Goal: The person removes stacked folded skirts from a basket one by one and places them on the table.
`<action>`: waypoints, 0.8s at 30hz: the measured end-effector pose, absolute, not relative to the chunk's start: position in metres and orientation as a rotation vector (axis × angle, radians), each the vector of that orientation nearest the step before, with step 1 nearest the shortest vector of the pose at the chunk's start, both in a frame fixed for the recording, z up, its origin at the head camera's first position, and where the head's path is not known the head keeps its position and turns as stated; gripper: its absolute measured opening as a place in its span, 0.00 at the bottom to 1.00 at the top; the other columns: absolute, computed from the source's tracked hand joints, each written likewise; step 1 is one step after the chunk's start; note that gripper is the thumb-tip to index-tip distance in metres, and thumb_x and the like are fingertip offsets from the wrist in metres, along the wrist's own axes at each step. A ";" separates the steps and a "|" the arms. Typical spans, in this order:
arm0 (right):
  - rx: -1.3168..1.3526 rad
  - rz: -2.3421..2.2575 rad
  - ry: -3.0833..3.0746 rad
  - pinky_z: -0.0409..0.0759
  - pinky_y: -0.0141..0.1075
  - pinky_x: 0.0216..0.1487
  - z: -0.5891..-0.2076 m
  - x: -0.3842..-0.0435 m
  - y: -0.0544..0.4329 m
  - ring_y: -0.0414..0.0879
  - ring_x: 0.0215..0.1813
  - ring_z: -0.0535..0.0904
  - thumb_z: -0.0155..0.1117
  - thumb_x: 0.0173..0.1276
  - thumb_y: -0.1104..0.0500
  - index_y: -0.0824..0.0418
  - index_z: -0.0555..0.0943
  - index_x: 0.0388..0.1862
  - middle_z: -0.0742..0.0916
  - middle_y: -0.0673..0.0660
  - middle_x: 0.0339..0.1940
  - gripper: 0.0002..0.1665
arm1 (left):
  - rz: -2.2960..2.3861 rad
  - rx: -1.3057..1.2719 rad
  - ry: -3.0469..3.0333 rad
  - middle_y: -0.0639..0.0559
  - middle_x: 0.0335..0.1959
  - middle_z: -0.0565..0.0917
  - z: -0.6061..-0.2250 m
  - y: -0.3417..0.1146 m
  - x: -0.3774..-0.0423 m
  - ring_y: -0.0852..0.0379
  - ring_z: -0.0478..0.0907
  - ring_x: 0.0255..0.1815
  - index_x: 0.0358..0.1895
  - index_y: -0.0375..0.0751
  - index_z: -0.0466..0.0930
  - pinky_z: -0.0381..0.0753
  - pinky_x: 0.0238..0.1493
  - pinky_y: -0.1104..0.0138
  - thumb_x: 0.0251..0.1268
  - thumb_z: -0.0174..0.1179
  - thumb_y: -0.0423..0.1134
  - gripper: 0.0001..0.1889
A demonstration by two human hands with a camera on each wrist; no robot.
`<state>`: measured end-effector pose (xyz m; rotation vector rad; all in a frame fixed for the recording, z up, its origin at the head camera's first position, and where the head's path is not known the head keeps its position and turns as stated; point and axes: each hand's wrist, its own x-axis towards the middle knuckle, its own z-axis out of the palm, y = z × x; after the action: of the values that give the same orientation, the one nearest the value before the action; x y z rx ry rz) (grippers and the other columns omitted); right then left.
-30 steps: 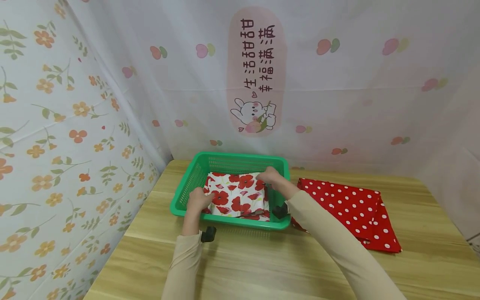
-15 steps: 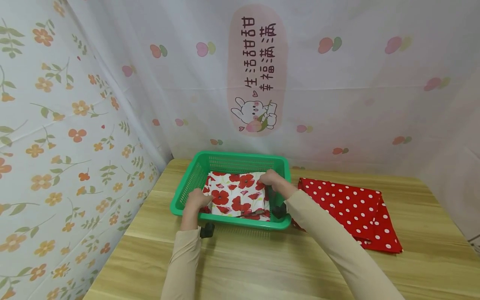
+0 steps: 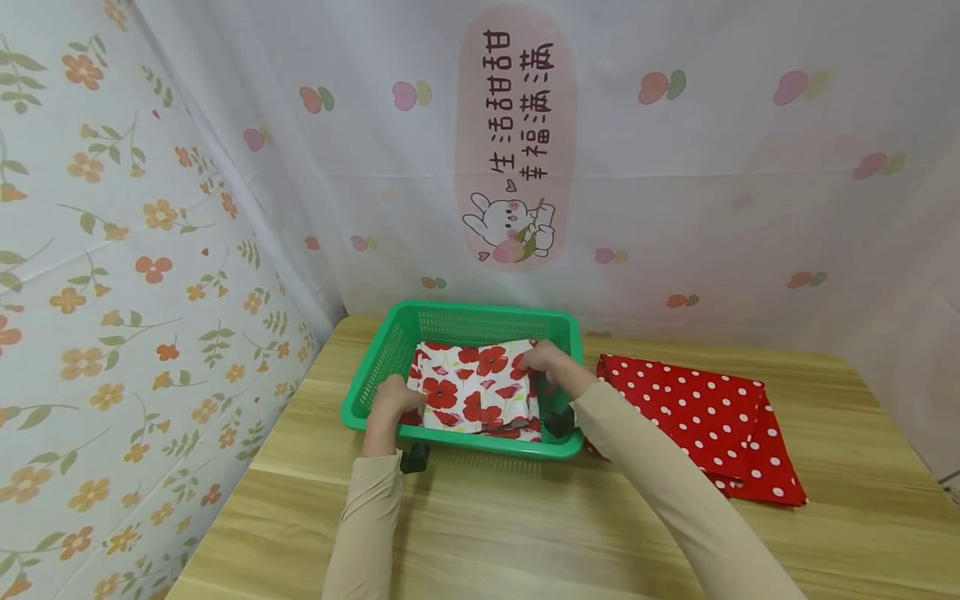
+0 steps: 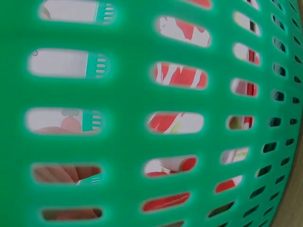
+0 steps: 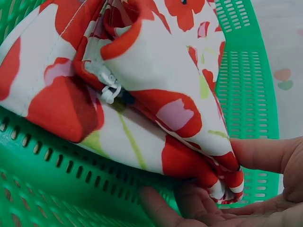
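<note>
A folded white cloth with red poppies (image 3: 468,387) lies inside a green plastic basket (image 3: 487,447). My right hand (image 3: 551,364) is inside the basket at the cloth's right side. In the right wrist view, its thumb and fingers pinch a folded corner of the cloth, and a zip pull (image 5: 110,85) shows on the fabric. At the opposite side, my left hand (image 3: 392,398) holds the cloth's left edge, thumb on top and the other fingers mostly hidden. The left wrist view looks through the slotted basket wall (image 4: 128,94), with bits of the hand and print behind it.
Right of the basket, a folded red cloth with white dots (image 3: 697,421) lies on the wooden table (image 3: 480,533). A printed white curtain (image 3: 675,208) hangs close behind the basket, and a flowered curtain (image 3: 150,333) borders the table's left side.
My right hand draws in slightly at the cloth's right edge, and its far right corner rises a little. My left hand stays nearly in place, and the basket does not move.
</note>
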<state>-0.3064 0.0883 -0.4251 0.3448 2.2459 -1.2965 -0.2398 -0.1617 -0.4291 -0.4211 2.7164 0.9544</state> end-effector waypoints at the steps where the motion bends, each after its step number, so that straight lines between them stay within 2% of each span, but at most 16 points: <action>1: 0.343 -1.307 2.240 0.74 0.57 0.52 -0.425 -0.307 0.088 0.61 0.56 0.72 0.57 0.65 0.64 0.74 0.70 0.55 0.75 0.68 0.56 0.22 | 0.954 -0.418 2.720 0.41 0.30 0.75 -0.429 -0.162 -0.240 0.50 0.68 0.30 0.35 0.26 0.74 0.71 0.30 0.64 0.49 0.62 0.34 0.13; 8: 0.353 -1.373 2.171 0.80 0.49 0.44 -0.421 -0.306 0.088 0.55 0.46 0.78 0.59 0.64 0.62 0.71 0.72 0.53 0.80 0.64 0.49 0.20 | 0.955 -0.409 2.734 0.44 0.25 0.75 -0.428 -0.161 -0.238 0.51 0.68 0.26 0.27 0.29 0.75 0.69 0.26 0.66 0.49 0.62 0.34 0.10; 11: 0.345 -1.378 2.161 0.81 0.47 0.43 -0.419 -0.306 0.088 0.52 0.41 0.79 0.60 0.64 0.61 0.71 0.72 0.53 0.81 0.63 0.47 0.21 | 0.978 -0.394 2.744 0.45 0.22 0.76 -0.428 -0.161 -0.237 0.52 0.70 0.24 0.22 0.31 0.76 0.68 0.24 0.67 0.49 0.63 0.36 0.10; 16: 0.331 -1.414 2.141 0.81 0.45 0.41 -0.418 -0.306 0.089 0.50 0.37 0.79 0.60 0.64 0.61 0.71 0.72 0.54 0.82 0.63 0.46 0.23 | 1.001 -0.373 2.756 0.47 0.18 0.76 -0.428 -0.159 -0.236 0.54 0.69 0.21 0.17 0.35 0.74 0.66 0.20 0.68 0.49 0.65 0.38 0.13; 21: 0.309 -1.457 2.142 0.81 0.43 0.39 -0.415 -0.306 0.089 0.46 0.31 0.77 0.60 0.64 0.62 0.73 0.70 0.54 0.80 0.60 0.36 0.23 | 1.048 -0.384 2.745 0.47 0.17 0.74 -0.429 -0.159 -0.238 0.54 0.68 0.20 0.16 0.35 0.73 0.66 0.19 0.69 0.47 0.64 0.34 0.11; 24: 0.296 -1.499 2.134 0.81 0.41 0.38 -0.413 -0.305 0.089 0.45 0.30 0.77 0.60 0.64 0.62 0.73 0.70 0.54 0.80 0.58 0.33 0.22 | 1.093 -0.390 2.749 0.48 0.17 0.74 -0.430 -0.159 -0.239 0.54 0.67 0.21 0.14 0.36 0.73 0.65 0.20 0.69 0.45 0.62 0.33 0.10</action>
<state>-0.3054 0.0889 -0.4126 0.2956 2.1342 -1.4990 -0.2385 -0.1592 -0.4302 -0.3904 2.7495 1.0926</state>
